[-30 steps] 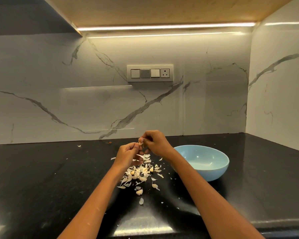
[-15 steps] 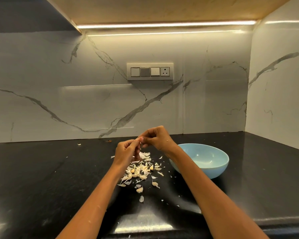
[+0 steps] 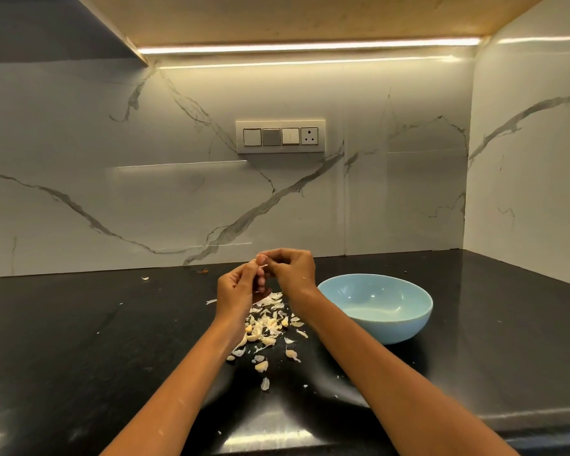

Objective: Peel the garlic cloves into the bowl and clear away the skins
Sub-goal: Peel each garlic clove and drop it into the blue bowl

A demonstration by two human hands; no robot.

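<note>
Above the black counter my left hand [image 3: 237, 287] and my right hand [image 3: 292, 269] meet fingertip to fingertip, both pinching one small garlic clove [image 3: 262, 265] with a pale bit of skin showing. Most of the clove is hidden by my fingers. Under my hands lies a pile of garlic skins and cloves [image 3: 267, 327], spread toward the front edge. A light blue bowl [image 3: 412, 319] stands to the right of the pile, near my right forearm; I see nothing inside it.
The black counter [image 3: 79, 340] ends at a marble wall behind and another on the right. A switch panel [image 3: 280, 136] sits on the back wall. Stray skin flakes [image 3: 145, 278] lie far left near the wall. The counter's front edge is close below.
Both hands have risen a little and moved further from me, still working the same clove. The pile and bowl have not moved.
</note>
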